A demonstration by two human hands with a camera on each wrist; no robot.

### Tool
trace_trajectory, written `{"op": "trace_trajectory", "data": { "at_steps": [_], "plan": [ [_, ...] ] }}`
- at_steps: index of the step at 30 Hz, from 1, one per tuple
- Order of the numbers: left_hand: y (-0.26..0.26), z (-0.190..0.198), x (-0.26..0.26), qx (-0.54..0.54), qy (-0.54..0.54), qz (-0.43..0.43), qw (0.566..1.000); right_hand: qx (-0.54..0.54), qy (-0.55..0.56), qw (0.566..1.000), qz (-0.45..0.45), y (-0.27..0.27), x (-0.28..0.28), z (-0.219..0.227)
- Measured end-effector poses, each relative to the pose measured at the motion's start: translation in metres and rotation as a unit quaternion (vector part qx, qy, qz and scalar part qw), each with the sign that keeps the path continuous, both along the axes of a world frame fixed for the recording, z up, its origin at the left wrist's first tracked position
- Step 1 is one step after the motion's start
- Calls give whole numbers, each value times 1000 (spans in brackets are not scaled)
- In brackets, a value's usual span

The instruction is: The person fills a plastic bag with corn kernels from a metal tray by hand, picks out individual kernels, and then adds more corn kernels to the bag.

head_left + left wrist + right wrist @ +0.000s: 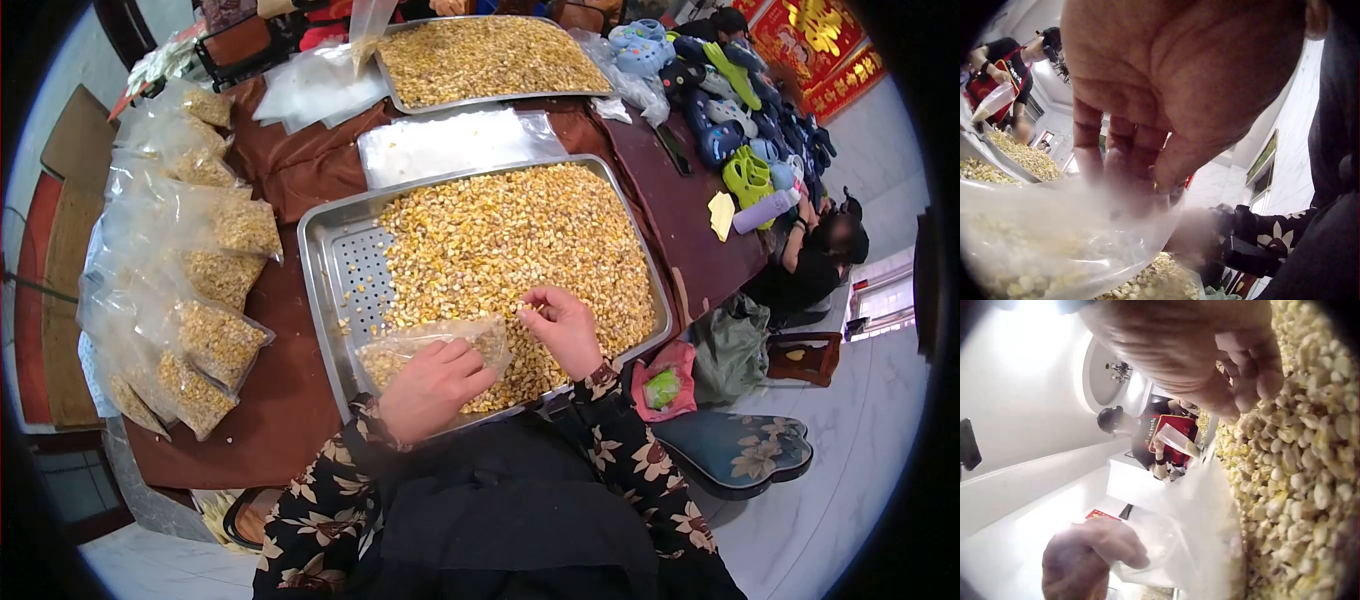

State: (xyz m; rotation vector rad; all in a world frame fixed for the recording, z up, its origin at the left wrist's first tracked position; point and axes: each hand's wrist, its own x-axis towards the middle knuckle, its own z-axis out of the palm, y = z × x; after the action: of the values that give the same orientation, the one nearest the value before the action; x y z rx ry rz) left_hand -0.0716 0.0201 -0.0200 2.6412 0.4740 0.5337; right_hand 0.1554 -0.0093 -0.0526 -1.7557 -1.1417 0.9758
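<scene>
Corn kernels (560, 230) fill most of a metal tray (312, 250) with a perforated bottom. A clear plastic bag (385, 362) partly filled with kernels lies on its side at the tray's near left. My left hand (440, 385) grips the bag's upper edge, fingers bent and thumb close to them in the left wrist view, where the bag (1085, 244) looks blurred. To the right of the bag, my right hand (562, 330) is low over the kernels, its fingers curled and thumb near the fingertips. I cannot tell whether a kernel is between them.
Filled bags (215, 350) line the left side of the table (290, 430). Flat bags (460, 145) lie behind the tray, before a second kernel tray (500, 60). Clog shoes (745, 175) and a purple bottle (765, 212) are at right. Another person (1147, 428) holds a bag across the table.
</scene>
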Motion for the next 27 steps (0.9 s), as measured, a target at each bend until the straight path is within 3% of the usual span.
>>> {"op": "trace_trajectory", "data": {
  "at_steps": [3, 5, 6, 10, 13, 15, 17, 19, 24, 27],
  "plan": [
    [1, 0, 1, -3, 0, -3, 1000, 56, 47, 997, 19, 0, -15, 17],
    [1, -1, 0, -3, 0, -4, 1000, 45, -61, 991, 110, -2, -22, 30],
    [1, -2, 0, -1, -6, -3, 1000, 27, -49, 987, 149, -3, -23, 33],
    [0, -2, -1, 8, -14, 1, 1000, 17, -15, 989, 146, -3, -23, 25],
    [0, -1, -1, 0, 4, -4, 1000, 17, -44, 995, 86, 7, -9, 19],
    [0, -1, 0, 1, 5, -6, 1000, 117, -191, 965, 139, 17, 2, 6],
    [0, -1, 1, 4, 8, -11, 1000, 123, -224, 952, 166, 25, 7, -5],
    [0, -2, 2, 3, -5, -7, 1000, 135, -315, 910, 233, 35, 5, -8],
    [0, 0, -1, 0, -11, -10, 1000, 94, -397, 866, 289, 43, -2, -13],
    [0, 1, -3, -3, -10, -10, 1000, 59, -398, 871, 282, 35, 1, -1]
  ]
}}
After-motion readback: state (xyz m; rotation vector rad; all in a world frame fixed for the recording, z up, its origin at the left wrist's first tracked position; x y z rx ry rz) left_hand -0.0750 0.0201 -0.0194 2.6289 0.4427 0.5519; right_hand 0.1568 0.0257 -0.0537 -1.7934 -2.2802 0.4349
